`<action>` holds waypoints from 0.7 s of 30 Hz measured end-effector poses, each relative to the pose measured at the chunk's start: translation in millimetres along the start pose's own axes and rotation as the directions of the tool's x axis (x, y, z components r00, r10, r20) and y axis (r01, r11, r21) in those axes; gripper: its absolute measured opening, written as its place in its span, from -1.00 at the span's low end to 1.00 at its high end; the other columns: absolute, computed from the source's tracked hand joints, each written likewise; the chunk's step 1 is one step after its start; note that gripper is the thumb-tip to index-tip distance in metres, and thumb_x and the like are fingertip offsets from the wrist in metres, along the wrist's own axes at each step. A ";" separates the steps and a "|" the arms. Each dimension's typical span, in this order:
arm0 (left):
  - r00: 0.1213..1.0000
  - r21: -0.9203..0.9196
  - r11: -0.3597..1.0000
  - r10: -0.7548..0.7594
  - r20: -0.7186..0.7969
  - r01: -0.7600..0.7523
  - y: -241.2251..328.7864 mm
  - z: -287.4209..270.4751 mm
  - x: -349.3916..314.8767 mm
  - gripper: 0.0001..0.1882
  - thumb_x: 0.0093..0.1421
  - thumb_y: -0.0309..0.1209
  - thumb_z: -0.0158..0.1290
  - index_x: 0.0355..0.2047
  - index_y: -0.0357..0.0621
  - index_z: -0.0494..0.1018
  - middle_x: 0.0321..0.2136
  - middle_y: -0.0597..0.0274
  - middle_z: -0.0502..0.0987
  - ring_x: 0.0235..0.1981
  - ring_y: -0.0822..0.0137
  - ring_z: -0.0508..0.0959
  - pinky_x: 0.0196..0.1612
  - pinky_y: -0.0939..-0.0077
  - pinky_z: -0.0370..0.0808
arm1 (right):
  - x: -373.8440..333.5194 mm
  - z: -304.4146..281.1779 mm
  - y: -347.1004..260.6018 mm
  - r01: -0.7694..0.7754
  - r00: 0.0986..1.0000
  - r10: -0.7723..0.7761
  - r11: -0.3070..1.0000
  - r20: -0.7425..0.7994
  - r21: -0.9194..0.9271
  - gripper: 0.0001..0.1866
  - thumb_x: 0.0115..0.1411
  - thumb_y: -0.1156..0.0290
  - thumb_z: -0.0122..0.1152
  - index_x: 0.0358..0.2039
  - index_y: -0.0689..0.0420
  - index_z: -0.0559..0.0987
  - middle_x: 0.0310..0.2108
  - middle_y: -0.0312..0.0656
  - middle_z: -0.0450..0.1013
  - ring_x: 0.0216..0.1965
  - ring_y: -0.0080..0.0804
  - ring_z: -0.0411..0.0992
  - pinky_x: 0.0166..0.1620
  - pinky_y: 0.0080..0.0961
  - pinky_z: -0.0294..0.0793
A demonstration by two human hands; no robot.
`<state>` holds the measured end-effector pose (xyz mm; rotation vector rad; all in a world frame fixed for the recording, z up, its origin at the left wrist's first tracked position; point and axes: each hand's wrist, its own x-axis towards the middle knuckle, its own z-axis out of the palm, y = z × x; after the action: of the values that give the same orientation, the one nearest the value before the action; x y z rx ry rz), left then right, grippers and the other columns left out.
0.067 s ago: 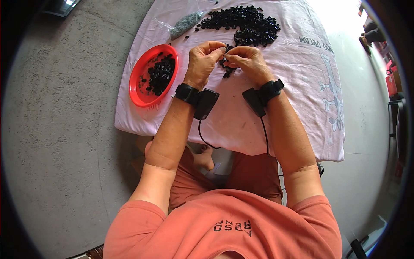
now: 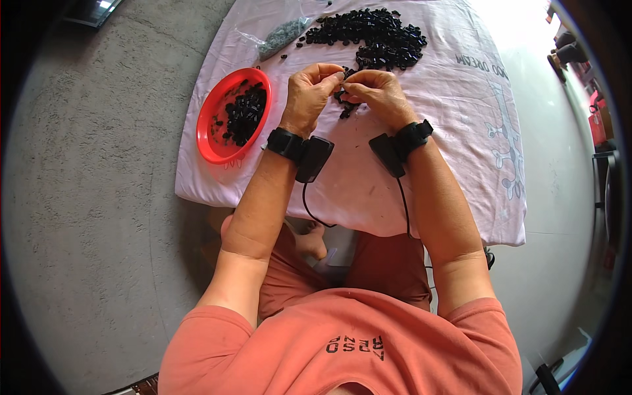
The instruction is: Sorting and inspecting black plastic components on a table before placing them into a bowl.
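My left hand point(image 2: 311, 92) and my right hand point(image 2: 380, 94) meet fingertip to fingertip above the cloth-covered table. Both are closed in a pinch, and what lies between the fingers is too small and too covered to name. Just beneath and beyond them lie a few small black pieces point(image 2: 346, 112), partly hidden by the fingers. Farther off spreads a big heap of small glossy black pieces point(image 2: 368, 33). To the left of my left hand, a round red tray point(image 2: 205, 135) holds more black pieces point(image 2: 246, 115).
A clear plastic bag of small grey pieces point(image 2: 283, 38) lies at the far left of the pink cloth point(image 2: 454, 151). Cables hang from the black wrist devices point(image 2: 315, 159) toward my lap. Grey floor point(image 2: 99, 164) surrounds the table.
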<state>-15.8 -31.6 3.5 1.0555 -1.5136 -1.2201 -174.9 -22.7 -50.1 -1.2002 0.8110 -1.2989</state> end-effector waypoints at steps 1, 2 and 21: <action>1.000 0.008 1.000 0.006 -0.002 -0.006 0.5 0.7 -0.8 -0.86 0.18 -0.50 0.12 -0.26 -0.27 0.56 -0.44 0.32 0.58 -0.45 0.58 0.49 -0.33 0.70 0.44 | -0.4 -0.3 -0.7 0.004 1.000 -0.004 1.000 -0.001 0.000 -0.79 0.21 0.42 0.23 -0.22 0.29 0.60 -0.34 -0.20 0.57 -0.31 -0.51 0.55 -0.19 -0.64 0.55; 1.000 0.017 1.000 0.011 -0.004 -0.011 1.5 1.2 -1.6 -0.87 0.18 -0.50 0.12 -0.26 -0.27 0.56 -0.44 0.32 0.58 -0.44 0.58 0.49 -0.33 0.70 0.44 | -0.8 -0.8 -1.0 0.007 1.000 -0.007 1.000 -0.001 0.001 -0.79 0.21 0.42 0.23 -0.22 0.29 0.60 -0.33 -0.20 0.57 -0.31 -0.51 0.55 -0.19 -0.64 0.55; 0.995 0.198 0.978 0.081 -0.062 -0.068 -12.2 -5.3 -5.3 -0.88 0.15 -0.52 0.14 -0.30 -0.29 0.59 -0.42 0.25 0.62 -0.41 0.54 0.55 -0.30 0.65 0.49 | 1.3 1.7 7.4 0.003 1.000 -0.003 0.999 0.009 0.042 -0.85 0.19 0.56 0.21 -0.25 0.34 0.60 -0.38 -0.13 0.57 -0.34 -0.48 0.57 -0.21 -0.62 0.59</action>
<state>-8.5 -29.6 -8.6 1.1462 -1.6290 -0.9877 -171.1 -24.6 -56.5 -1.1737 0.7714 -1.3061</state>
